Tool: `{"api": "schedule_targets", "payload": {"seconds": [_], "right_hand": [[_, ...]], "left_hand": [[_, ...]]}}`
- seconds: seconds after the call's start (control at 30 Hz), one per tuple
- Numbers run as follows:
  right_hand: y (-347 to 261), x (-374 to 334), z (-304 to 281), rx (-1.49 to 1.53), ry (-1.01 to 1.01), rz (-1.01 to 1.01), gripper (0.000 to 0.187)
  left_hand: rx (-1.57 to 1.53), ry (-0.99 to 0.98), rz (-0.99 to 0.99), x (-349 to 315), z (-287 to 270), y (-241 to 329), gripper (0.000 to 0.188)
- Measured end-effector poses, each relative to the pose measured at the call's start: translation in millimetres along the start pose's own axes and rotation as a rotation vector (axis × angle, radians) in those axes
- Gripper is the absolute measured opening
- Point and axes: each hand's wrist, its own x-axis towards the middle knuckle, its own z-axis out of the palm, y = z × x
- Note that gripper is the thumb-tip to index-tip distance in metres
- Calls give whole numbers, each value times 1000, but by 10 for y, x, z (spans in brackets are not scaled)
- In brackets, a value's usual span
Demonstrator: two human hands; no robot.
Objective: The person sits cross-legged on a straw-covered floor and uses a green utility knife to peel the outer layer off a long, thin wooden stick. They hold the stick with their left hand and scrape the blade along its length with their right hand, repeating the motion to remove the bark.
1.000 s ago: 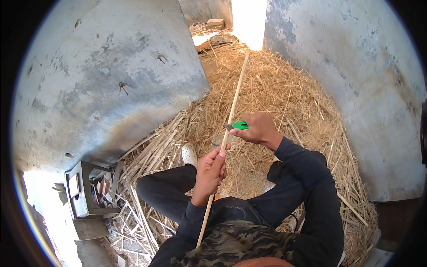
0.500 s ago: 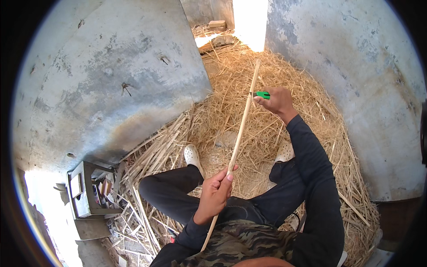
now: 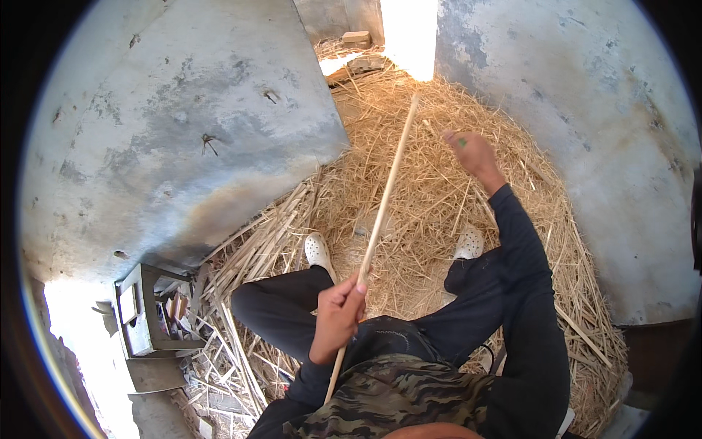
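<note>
While the left hand [image 3: 340, 311] wraps round a long pale stick [image 3: 391, 183] below its middle, the right hand [image 3: 475, 156] is raised off to the stick's right, well apart from it. The left grip is closed firmly, its thumb laid along the stick and its fingers curled about it. The stick slants across the view: its lower end reaches the camouflage top [image 3: 395, 388] at the person's waist, and its upper end points away, up and slightly right, over the straw toward a bright opening [image 3: 409, 36] between the walls. The right grip is folded about a green tool [image 3: 462, 143], of which just a small patch shows between the blurred fingers; its blade cannot be made out. The person sits with knees bent outward in dark trousers [image 3: 270, 304], wearing pale perforated shoes [image 3: 318, 251]. Loose straw [image 3: 431, 183] covers the floor ahead and around both feet, and split strips [image 3: 252, 234] are heaped along the left. Beyond them, at the far left, stands a small open-framed cabinet [image 3: 137, 338] with odds and ends inside. Worn grey walls [image 3: 563, 146] rise on either side, and a brick [image 3: 356, 36] lies near the opening.
</note>
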Motion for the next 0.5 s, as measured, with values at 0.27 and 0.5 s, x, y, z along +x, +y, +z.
{"api": "schedule_targets", "payload": {"seconds": [0.27,0.5], "right_hand": [[-1094,-848,295,-71,-49,-611,73],[-1123,-865,366,0,-121,-563,77]], "left_hand": [[-181,22,80,354,44,79,38],[-312,-26,10,355,121,92,37]]}}
